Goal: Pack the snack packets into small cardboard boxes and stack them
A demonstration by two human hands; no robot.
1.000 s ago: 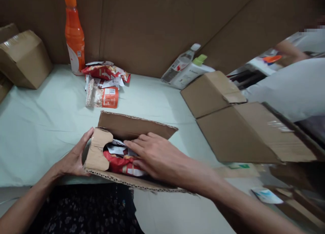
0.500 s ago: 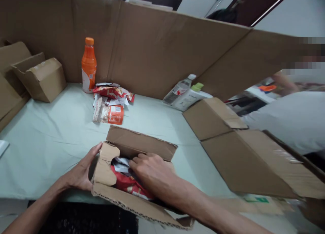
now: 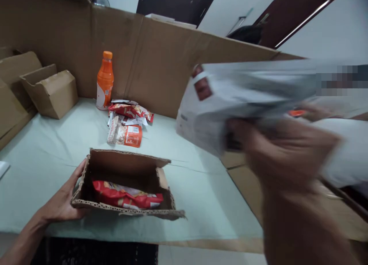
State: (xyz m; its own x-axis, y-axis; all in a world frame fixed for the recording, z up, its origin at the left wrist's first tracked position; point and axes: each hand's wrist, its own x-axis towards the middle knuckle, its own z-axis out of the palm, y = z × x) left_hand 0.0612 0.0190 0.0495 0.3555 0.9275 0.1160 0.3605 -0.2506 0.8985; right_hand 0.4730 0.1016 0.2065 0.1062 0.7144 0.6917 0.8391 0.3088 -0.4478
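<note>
At the front of the pale green table, my left hand (image 3: 64,203) grips the left end of an open cardboard box (image 3: 129,156), its thumb along the side. Inside that box lies a red snack packet (image 3: 126,196). My right hand (image 3: 287,154), blurred by motion, is raised at the right and closed around a white and silver packet (image 3: 207,115) with a dark red patch. This packet is up in the air, apart from the box, and covers part of the background.
An orange bottle (image 3: 105,81) stands at the back beside a pile of red and white snack packets (image 3: 129,111) and an orange pouch (image 3: 132,135). Cardboard panels (image 3: 163,54) border the back. Small cardboard boxes (image 3: 61,92) sit left; others are at right, near another person's white clothing (image 3: 342,142).
My right hand has come out of the box and moved up and right with the white and silver packet. The box in my left hand has shifted left and turned, showing its inside.
</note>
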